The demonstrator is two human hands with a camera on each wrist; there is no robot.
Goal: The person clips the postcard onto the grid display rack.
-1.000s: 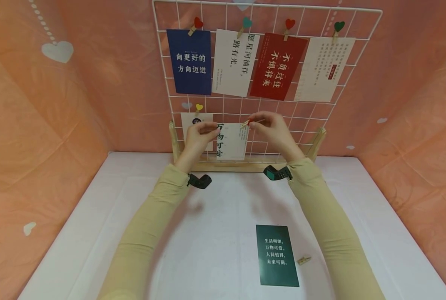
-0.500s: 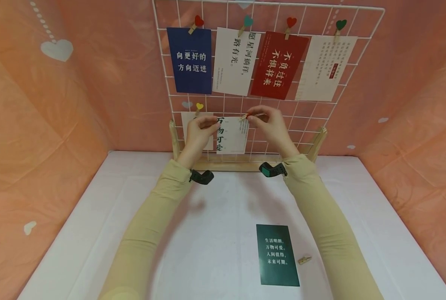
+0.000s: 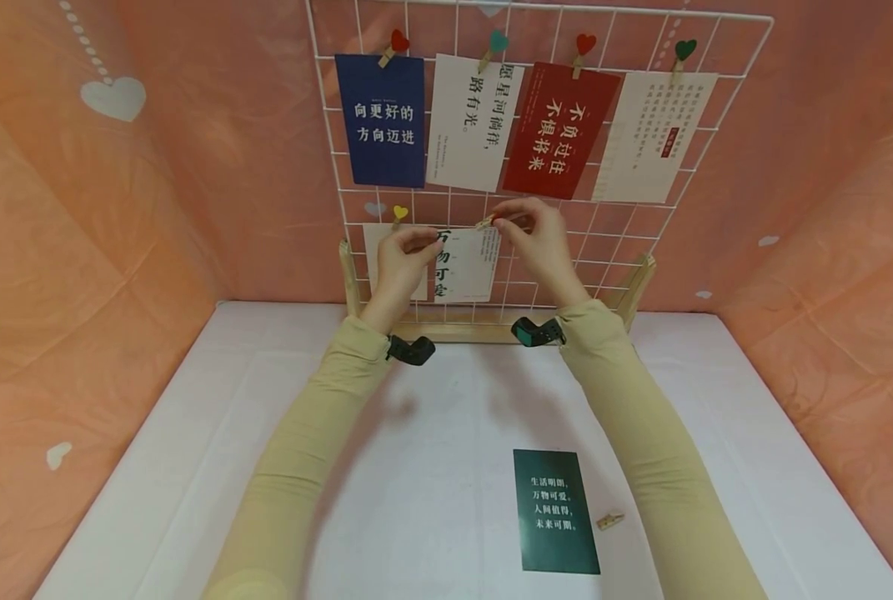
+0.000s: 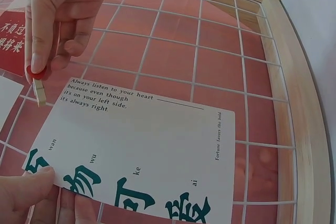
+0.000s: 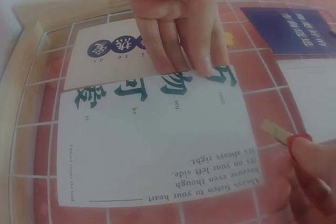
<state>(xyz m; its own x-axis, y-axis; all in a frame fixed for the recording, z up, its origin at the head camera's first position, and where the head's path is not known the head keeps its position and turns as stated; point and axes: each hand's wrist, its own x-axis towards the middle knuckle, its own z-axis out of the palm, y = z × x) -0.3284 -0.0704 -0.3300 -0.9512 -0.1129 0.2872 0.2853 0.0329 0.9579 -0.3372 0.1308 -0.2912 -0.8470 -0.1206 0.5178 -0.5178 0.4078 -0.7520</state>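
My left hand (image 3: 404,262) pinches the left edge of a white card (image 3: 467,265) with large dark green characters, holding it in front of the white wire grid (image 4: 194,51). Between thumb and fingertips, my right hand (image 3: 539,246) grips a small wooden clothespin (image 4: 39,93) with a red heart on it. In the right wrist view the clothespin's tip stands just off the card's upper corner, apart from it. Beside the held card, partly behind my left hand, a white card with blue round spots (image 5: 100,51) hangs under a yellow heart clothespin (image 3: 400,213).
Along the grid's upper part hang a blue card (image 3: 382,121), a white card (image 3: 474,125), a red card (image 3: 562,129) and a cream card (image 3: 654,137), each clipped. A dark green card (image 3: 556,510) and a wooden clothespin (image 3: 609,521) lie on the white table (image 3: 416,483).
Both hands have risen a little along the grid, taking the white card and the red heart clothespin up with them. The right hand has also shifted slightly left.
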